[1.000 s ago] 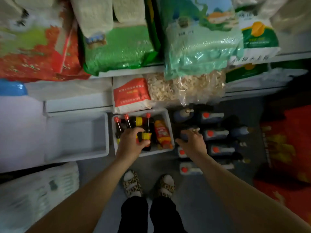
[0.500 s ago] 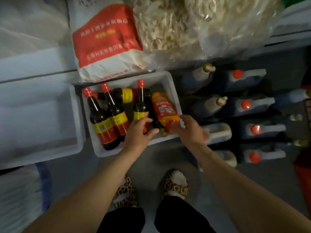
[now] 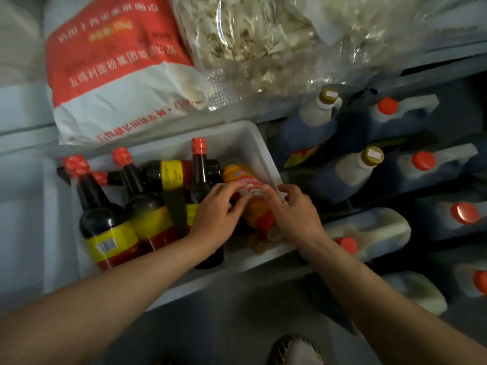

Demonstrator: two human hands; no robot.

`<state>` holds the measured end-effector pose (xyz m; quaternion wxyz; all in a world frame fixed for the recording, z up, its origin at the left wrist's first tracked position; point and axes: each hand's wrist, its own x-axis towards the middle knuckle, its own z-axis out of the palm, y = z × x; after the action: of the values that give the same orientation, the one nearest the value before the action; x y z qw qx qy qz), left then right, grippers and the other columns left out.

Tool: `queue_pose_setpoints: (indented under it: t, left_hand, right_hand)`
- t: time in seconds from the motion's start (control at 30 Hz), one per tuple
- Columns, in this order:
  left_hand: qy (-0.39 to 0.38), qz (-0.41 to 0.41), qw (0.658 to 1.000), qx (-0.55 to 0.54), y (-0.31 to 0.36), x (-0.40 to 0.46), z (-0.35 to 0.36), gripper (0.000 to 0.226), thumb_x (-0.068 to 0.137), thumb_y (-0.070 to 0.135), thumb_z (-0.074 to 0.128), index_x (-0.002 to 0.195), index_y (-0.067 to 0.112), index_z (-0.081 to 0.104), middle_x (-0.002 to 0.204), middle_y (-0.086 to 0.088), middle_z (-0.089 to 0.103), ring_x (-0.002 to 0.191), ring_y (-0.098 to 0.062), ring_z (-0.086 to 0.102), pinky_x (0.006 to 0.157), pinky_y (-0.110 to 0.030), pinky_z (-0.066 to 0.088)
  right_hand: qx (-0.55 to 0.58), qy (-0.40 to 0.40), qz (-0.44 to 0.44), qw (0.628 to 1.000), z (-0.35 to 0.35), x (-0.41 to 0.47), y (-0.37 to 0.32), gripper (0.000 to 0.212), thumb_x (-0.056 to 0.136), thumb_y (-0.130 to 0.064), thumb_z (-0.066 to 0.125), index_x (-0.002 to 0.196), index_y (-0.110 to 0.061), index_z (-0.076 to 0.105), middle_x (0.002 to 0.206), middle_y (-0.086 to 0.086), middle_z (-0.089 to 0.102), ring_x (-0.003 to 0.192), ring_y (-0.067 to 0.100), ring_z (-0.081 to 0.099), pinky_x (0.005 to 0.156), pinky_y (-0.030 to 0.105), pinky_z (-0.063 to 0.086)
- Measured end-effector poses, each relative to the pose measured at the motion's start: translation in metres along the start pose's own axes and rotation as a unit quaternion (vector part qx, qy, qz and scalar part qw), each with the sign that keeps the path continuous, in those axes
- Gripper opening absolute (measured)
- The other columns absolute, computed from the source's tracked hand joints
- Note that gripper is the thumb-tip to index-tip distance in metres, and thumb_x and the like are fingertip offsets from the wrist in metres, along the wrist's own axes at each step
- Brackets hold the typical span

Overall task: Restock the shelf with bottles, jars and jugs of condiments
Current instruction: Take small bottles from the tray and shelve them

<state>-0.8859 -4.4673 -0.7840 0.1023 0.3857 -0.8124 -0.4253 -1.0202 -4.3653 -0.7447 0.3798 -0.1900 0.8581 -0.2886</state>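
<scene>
A white plastic bin [image 3: 257, 143] on the floor holds several dark sauce bottles [image 3: 105, 219] with red caps and yellow-red labels, one of them lying flat at the back. At the bin's right side lies an orange-yellow squeeze bottle [image 3: 257, 209] with a red label. My left hand [image 3: 217, 213] and my right hand [image 3: 293, 209] both reach into the bin and curl their fingers round this orange bottle from either side. The bottle's lower end is partly hidden by my hands.
Right of the bin, several large jugs [image 3: 350, 172] of dark liquid with orange or gold caps stand on the floor. A red-and-white flour sack [image 3: 118, 75] and a clear bag of pale dried pieces [image 3: 263, 43] overhang the bin from the shelf above. Another white bin [image 3: 23, 219] sits at left.
The camera has come much closer to the bin. My left hand left the dark bottle and moved right; both hands now close on the orange squeeze bottle.
</scene>
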Motion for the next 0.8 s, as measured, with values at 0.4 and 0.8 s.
queue_pose_setpoints:
  t: [0.4, 0.8]
  left_hand:
    - [0.077, -0.062, 0.973, -0.208, 0.037, 0.043, -0.017, 0.049, 0.100, 0.058, 0.036, 0.144, 0.036, 0.039, 0.129, 0.012, 0.056, 0.117, -0.010, 0.055, 0.090, -0.021, 0.044]
    - [0.046, -0.085, 0.968, -0.229, 0.033, 0.058, -0.031, 0.061, 0.099, 0.056, 0.041, 0.154, 0.035, 0.025, 0.148, 0.006, 0.046, 0.133, -0.014, 0.045, 0.099, -0.027, 0.036]
  right_hand:
    - [0.103, 0.055, -0.201, 0.972, -0.024, 0.046, -0.092, 0.041, 0.096, -0.048, 0.058, 0.127, -0.022, 0.059, 0.110, -0.013, 0.062, 0.109, 0.009, 0.061, 0.100, 0.035, 0.051]
    - [0.076, -0.029, -0.240, 0.967, -0.012, 0.058, -0.056, 0.049, 0.101, -0.048, 0.049, 0.146, -0.028, 0.047, 0.138, -0.009, 0.059, 0.126, 0.008, 0.055, 0.106, 0.033, 0.047]
